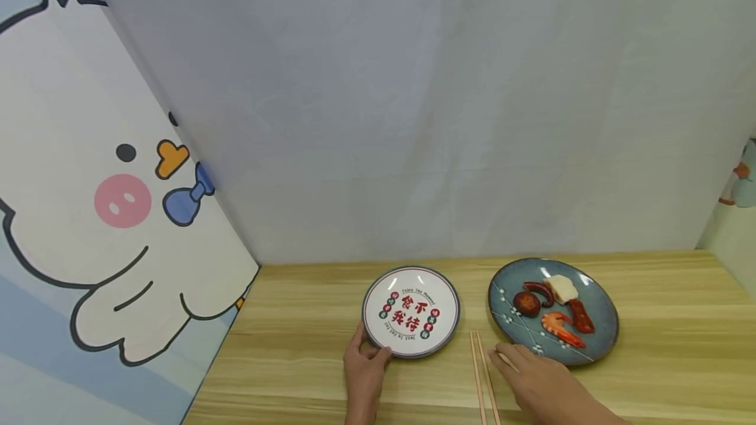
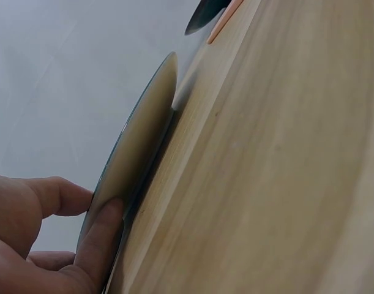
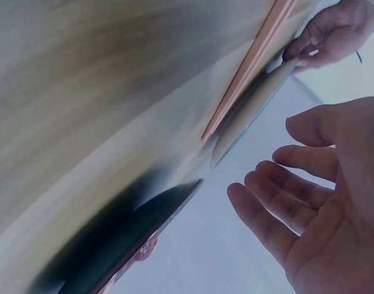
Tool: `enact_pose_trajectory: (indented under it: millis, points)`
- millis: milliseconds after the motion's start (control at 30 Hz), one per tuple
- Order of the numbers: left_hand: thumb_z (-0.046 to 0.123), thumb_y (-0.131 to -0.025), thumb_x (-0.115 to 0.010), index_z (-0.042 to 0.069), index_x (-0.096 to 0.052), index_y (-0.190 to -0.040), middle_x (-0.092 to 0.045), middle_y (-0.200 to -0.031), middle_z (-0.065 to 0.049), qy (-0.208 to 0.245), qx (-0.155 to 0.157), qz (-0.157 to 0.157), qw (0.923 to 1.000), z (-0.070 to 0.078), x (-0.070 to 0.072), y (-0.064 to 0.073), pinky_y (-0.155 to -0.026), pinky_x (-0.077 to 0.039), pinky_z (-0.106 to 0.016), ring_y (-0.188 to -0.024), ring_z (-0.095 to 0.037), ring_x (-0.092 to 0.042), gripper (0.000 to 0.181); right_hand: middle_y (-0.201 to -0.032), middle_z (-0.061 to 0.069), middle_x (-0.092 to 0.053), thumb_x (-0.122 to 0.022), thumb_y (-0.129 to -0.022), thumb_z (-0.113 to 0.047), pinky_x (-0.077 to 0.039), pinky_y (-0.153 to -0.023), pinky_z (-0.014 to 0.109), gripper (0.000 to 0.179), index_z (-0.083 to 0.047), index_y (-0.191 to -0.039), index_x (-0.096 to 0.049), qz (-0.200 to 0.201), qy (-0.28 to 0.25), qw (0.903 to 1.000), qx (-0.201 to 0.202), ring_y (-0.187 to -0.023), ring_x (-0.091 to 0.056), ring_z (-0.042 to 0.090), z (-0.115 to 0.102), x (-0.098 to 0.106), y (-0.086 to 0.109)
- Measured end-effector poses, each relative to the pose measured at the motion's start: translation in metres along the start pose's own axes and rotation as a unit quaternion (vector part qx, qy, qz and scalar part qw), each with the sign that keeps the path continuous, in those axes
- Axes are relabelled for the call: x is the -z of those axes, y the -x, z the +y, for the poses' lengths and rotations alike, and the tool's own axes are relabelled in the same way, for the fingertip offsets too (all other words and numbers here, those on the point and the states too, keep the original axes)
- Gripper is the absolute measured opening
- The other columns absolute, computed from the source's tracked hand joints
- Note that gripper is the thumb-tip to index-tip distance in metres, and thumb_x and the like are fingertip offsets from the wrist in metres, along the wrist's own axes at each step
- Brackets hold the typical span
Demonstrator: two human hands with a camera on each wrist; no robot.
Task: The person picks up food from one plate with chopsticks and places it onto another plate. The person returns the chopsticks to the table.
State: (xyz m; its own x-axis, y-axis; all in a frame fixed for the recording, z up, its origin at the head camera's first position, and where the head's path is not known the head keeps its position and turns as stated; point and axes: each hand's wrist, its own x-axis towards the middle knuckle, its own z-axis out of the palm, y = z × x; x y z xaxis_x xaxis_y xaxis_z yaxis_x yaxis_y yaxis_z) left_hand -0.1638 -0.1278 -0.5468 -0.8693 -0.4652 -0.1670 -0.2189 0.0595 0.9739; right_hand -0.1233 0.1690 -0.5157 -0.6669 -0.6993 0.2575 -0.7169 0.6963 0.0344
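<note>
A small white plate [image 1: 437,343] with red characters lies on the wooden table. My left hand [image 1: 365,367] pinches its near-left rim, thumb on one face and fingers on the other, as the left wrist view shows. My right hand [image 1: 540,379] hovers between the chopsticks [image 1: 481,379] and the blue plate [image 1: 608,326]. In the right wrist view the right hand [image 3: 321,196] holds nothing, its fingers loosely spread. On the blue plate are a shrimp [image 1: 561,328], a mushroom cap [image 1: 526,304], a pale piece [image 1: 560,288] and dark red pieces [image 1: 581,316].
The wooden table [image 1: 283,346] meets a pale grey curtain [image 1: 413,117] at the back. A panel with a cartoon duck [image 1: 71,169] stands along the left side. Another printed panel [image 1: 743,179] shows at the right edge.
</note>
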Motion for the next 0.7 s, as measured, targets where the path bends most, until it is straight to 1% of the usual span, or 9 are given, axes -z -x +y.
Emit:
enact_pose_trajectory:
  millis: [67,133,167,233,300,333,367,500,700]
  points:
    - [-0.017,-0.079,-0.071,-0.006,-0.04,-0.158,-0.054,-0.137,-0.028,0.0,-0.001,-0.002,1.0,0.001,0.0,0.0,-0.063,-0.056,-0.022,-0.082,-0.018,-0.059,0.085,-0.122,0.012,-0.067,-0.085,-0.075,-0.009,-0.062,-0.074,0.037,0.054,0.0,-0.127,-0.071,0.025,-0.002,0.9997,-0.001,-0.105,-0.068,0.029,0.002,0.0,0.002]
    - [-0.017,-0.079,-0.071,-0.007,-0.04,-0.158,-0.054,-0.137,-0.028,0.002,-0.005,-0.003,1.0,0.001,0.0,0.0,-0.063,-0.056,-0.022,-0.082,-0.018,-0.06,0.085,-0.121,0.012,-0.067,-0.084,-0.074,-0.007,-0.061,-0.072,0.034,0.054,0.001,-0.126,-0.071,0.058,0.0,0.9983,0.002,-0.101,-0.068,0.027,0.005,0.001,0.005]
    - [-0.016,-0.079,-0.071,-0.007,-0.04,-0.158,-0.054,-0.137,-0.029,0.001,-0.007,-0.003,1.0,0.001,0.0,0.0,-0.063,-0.056,-0.022,-0.082,-0.017,-0.06,0.085,-0.12,0.011,-0.067,-0.078,-0.081,-0.007,-0.061,-0.071,0.032,0.045,0.001,-0.125,-0.071,0.081,0.005,0.9967,0.006,-0.099,-0.069,0.025,0.007,0.0,0.006]
    - [-0.016,-0.079,-0.072,-0.007,-0.041,-0.157,-0.055,-0.137,-0.029,0.001,-0.009,-0.003,1.0,0.001,0.0,0.0,-0.064,-0.056,-0.023,-0.082,-0.017,-0.06,0.085,-0.118,0.01,-0.066,-0.063,-0.093,-0.01,-0.059,-0.068,0.03,0.034,0.001,-0.124,-0.072,0.128,0.01,0.9915,0.016,-0.093,-0.068,0.022,0.011,-0.001,0.008]
    - [-0.016,-0.079,-0.072,-0.007,-0.041,-0.157,-0.055,-0.136,-0.028,0.001,-0.01,-0.001,0.9999,0.0,0.0,-0.001,-0.063,-0.056,-0.023,-0.081,-0.017,-0.06,0.085,-0.117,0.009,-0.066,-0.045,-0.102,-0.017,-0.058,-0.066,0.029,0.039,0.001,-0.123,-0.073,0.171,0.014,0.9848,0.024,-0.09,-0.067,0.021,0.015,-0.002,0.01]
    - [-0.016,-0.079,-0.072,-0.007,-0.041,-0.157,-0.055,-0.136,-0.028,0.001,-0.01,-0.001,0.9999,0.0,0.0,-0.001,-0.063,-0.056,-0.023,-0.081,-0.017,-0.06,0.084,-0.116,0.009,-0.066,-0.034,-0.106,-0.021,-0.058,-0.067,0.03,0.048,0.001,-0.123,-0.073,0.188,0.017,0.9817,0.027,-0.089,-0.066,0.021,0.017,-0.003,0.011]
    - [-0.017,-0.079,-0.072,-0.007,-0.041,-0.157,-0.055,-0.135,-0.028,0.0,-0.011,0.0,0.9999,-0.001,0.0,-0.001,-0.063,-0.056,-0.023,-0.081,-0.017,-0.059,0.084,-0.117,0.009,-0.066,-0.023,-0.107,-0.027,-0.058,-0.067,0.03,0.06,0.001,-0.123,-0.073,0.198,0.02,0.9797,0.027,-0.089,-0.067,0.02,0.018,-0.004,0.012]
    - [-0.017,-0.079,-0.072,-0.008,-0.041,-0.156,-0.054,-0.135,-0.029,-0.002,-0.015,0.002,0.9999,-0.002,0.0,-0.001,-0.064,-0.056,-0.024,-0.081,-0.019,-0.059,0.084,-0.115,0.009,-0.068,-0.014,-0.11,-0.035,-0.058,-0.067,0.03,0.071,0.001,-0.12,-0.075,0.217,0.024,0.9756,0.019,-0.09,-0.068,0.021,0.023,-0.005,0.016]
    - [-0.015,-0.079,-0.074,-0.008,-0.043,-0.155,-0.055,-0.135,-0.029,-0.018,-0.024,0.009,0.9995,-0.001,0.001,-0.001,-0.063,-0.055,-0.022,-0.083,-0.019,-0.06,0.083,-0.115,0.01,-0.067,-0.016,-0.111,-0.037,-0.056,-0.068,0.028,0.068,0.0,-0.118,-0.074,0.23,0.03,0.9725,0.017,-0.09,-0.066,0.022,0.03,-0.005,0.02]
